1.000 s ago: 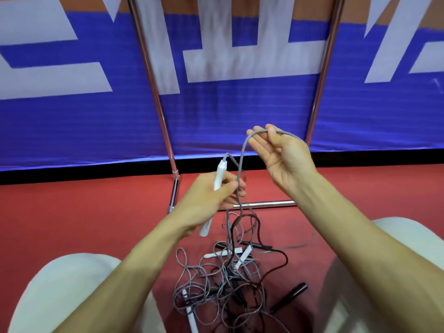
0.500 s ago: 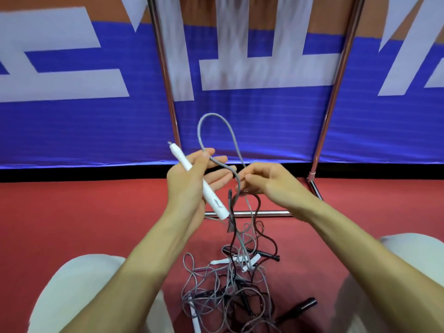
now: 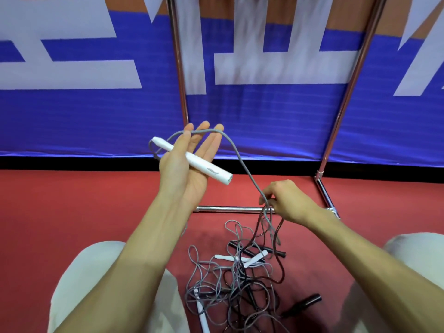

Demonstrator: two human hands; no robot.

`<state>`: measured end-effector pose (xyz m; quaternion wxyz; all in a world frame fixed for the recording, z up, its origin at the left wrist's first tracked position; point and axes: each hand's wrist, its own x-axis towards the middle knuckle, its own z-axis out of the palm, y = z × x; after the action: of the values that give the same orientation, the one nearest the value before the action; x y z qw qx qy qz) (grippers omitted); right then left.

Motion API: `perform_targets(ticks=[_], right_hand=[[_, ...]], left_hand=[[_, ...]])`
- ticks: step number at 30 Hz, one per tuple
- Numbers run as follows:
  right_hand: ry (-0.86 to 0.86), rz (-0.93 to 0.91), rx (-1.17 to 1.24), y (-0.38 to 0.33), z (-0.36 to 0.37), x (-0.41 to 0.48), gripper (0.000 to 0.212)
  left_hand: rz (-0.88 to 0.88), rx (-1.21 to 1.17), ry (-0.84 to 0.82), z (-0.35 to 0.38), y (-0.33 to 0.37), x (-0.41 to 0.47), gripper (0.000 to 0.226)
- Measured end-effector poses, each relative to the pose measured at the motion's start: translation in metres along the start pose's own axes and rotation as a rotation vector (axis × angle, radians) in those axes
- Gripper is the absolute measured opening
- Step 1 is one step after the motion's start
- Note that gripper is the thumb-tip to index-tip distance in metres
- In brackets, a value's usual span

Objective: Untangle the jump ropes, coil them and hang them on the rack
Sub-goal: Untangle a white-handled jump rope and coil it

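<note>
A white handle (image 3: 206,168) of a jump rope is laid slantwise across the raised left hand (image 3: 185,174), whose palm is turned toward the camera. The handle is pinned against the palm by the thumb, while the fingers (image 3: 206,145) are held out straight. From the far end of the handle a gray cord (image 3: 240,159) is looped behind the hand, draped over the fingertips and led down to the right. There it is pinched by the curled fingers (image 3: 266,197) of the right hand (image 3: 290,203), which is held lower, just above the floor. Dark strands are drawn up to the same fingers, though it cannot be told whether they too are gripped. Below the right hand, a tangle of jump ropes (image 3: 235,284) in gray and black cord is spread on the red floor (image 3: 72,200) between the person's knees, which are clad in light trousers (image 3: 79,284). Further white handles (image 3: 240,257) and black handles (image 3: 305,301) are caught up in it. Beyond the tangle the chrome rack (image 3: 353,78) is seen as two uprights, with a low crossbar (image 3: 228,209) resting near the floor just behind the right hand. Nothing is hung on the part of the rack in view. The background is filled by a blue banner (image 3: 96,121) with large white shapes, edged in black where it meets the floor.
</note>
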<state>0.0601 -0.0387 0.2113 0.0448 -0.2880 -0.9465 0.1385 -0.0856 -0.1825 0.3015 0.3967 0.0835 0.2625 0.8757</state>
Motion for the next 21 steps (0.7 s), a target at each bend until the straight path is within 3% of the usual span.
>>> perform_targets(ticks=[4,8,11,18,21], right_hand=[[-0.059,0.083,0.023,0.009,0.004,0.002,0.036],[-0.197,0.034,0.376,-0.003,0.001,0.000,0.057],[-0.303,-0.026,0.658,-0.018,0.004,-0.003,0.049],[-0.187,-0.091,0.704,-0.038,0.007,-0.006,0.022],[-0.337,-0.033,0.833,-0.039,-0.005,-0.011,0.033]], left_hand=[[0.033,-0.136,0.003,-0.001,0.009,0.006,0.013],[0.014,-0.106,0.019,-0.003,0.002,0.007,0.012],[-0.031,-0.097,0.010,-0.002,-0.008,0.005,0.012],[-0.068,-0.069,-0.006,-0.001,-0.016,0.003,0.014],[-0.036,-0.038,0.005,-0.003,-0.016,0.005,0.007]])
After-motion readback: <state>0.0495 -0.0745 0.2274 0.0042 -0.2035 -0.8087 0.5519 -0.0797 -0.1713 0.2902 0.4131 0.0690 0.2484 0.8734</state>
